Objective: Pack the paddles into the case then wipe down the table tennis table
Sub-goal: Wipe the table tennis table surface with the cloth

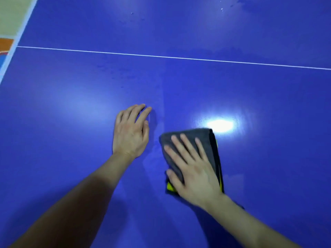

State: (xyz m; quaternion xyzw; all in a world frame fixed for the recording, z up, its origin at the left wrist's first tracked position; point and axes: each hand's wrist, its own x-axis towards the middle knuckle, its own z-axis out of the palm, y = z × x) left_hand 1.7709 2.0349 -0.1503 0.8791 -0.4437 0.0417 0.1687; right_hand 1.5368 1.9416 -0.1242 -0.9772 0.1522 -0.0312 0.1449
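While the right grip (193, 169) lies flat on the folded grey cloth (206, 140), fingers straight and spread, pinching nothing, it presses the cloth onto the blue worktop (71, 77); the left grip (130, 133) sits just beside, apart from the cloth, fingers loosely bent, holding nothing; the cloth looks soft, light and limp, likely to bunch or unfold, so a broad palm over its middle seems the surest hold; water droplets (222, 8) lie beyond the white line (161, 56); paddles and case are not in view.
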